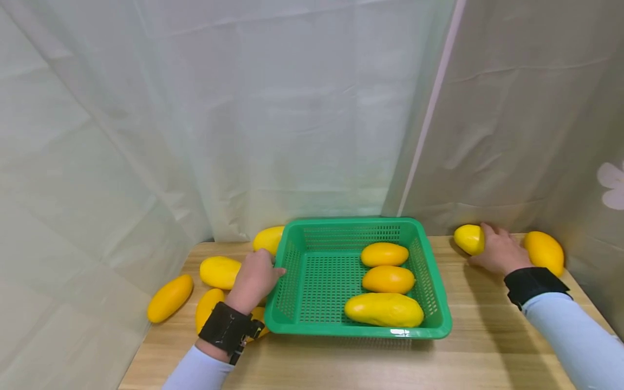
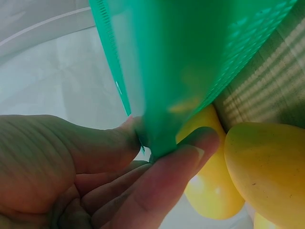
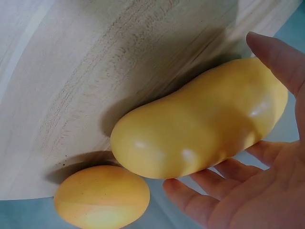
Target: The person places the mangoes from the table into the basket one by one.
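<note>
My left hand [image 1: 255,279] pinches the left rim of a green plastic basket [image 1: 358,329]; the left wrist view shows thumb and fingers on either side of the basket rim [image 2: 162,138]. Toward the basket's right side lie two orange-yellow mangoes [image 1: 385,254] and a long yellow fruit [image 1: 384,310], papaya-like. My right hand [image 1: 502,252] is at another long yellow fruit [image 1: 469,239] near the back right. In the right wrist view its fingers spread along one side of this yellow fruit [image 3: 200,119], with the thumb near its far end. Whether the thumb touches it, I cannot tell.
A mango [image 1: 544,253] sits right of my right hand, by the curtain [image 1: 487,135]. Left of the basket are several fruits, among them a mango [image 1: 170,298] and a yellow fruit [image 1: 219,272]. Another yellow fruit [image 1: 268,240] is partly behind the basket. Curtains border the wooden table [image 1: 487,336].
</note>
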`<state>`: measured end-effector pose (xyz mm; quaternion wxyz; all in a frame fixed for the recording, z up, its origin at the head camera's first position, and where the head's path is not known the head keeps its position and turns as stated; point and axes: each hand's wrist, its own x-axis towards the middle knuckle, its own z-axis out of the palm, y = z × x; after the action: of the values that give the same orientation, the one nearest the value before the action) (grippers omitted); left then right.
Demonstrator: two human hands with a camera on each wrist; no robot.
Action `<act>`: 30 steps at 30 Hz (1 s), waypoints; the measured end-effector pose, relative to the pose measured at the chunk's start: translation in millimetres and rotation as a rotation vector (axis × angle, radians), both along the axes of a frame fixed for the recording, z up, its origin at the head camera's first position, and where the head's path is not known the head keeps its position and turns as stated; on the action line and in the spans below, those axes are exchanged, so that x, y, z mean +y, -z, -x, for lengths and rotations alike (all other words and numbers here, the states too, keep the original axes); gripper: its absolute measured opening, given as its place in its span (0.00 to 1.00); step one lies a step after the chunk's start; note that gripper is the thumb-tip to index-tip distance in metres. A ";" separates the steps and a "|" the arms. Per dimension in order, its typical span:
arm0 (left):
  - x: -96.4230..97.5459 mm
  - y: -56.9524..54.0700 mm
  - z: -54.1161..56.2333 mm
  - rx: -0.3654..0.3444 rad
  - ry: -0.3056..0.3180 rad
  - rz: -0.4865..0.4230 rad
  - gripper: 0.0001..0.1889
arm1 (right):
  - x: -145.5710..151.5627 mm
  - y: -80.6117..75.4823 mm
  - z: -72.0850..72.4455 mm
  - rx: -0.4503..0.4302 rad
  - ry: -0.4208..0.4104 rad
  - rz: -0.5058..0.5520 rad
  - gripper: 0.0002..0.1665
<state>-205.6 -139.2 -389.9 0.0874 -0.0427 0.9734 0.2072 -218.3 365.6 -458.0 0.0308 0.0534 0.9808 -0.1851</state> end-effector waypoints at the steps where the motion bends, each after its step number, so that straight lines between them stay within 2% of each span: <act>1: 0.2 -0.3 0.0 -0.002 0.000 0.000 0.13 | -0.1 0.0 -0.1 -0.001 0.001 -0.002 0.63; 12: 0.7 0.6 0.6 -0.001 0.002 0.013 0.13 | 3.5 3.8 0.4 0.028 -0.042 -0.053 0.55; 30: 0.2 4.3 1.2 0.013 0.000 0.005 0.13 | -11.9 -0.9 -8.4 0.000 -0.055 -0.072 0.57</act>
<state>-206.8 -139.0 -394.2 0.0812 -0.0415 0.9745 0.2050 -209.9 353.7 -457.1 0.0339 0.0273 0.9879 -0.1487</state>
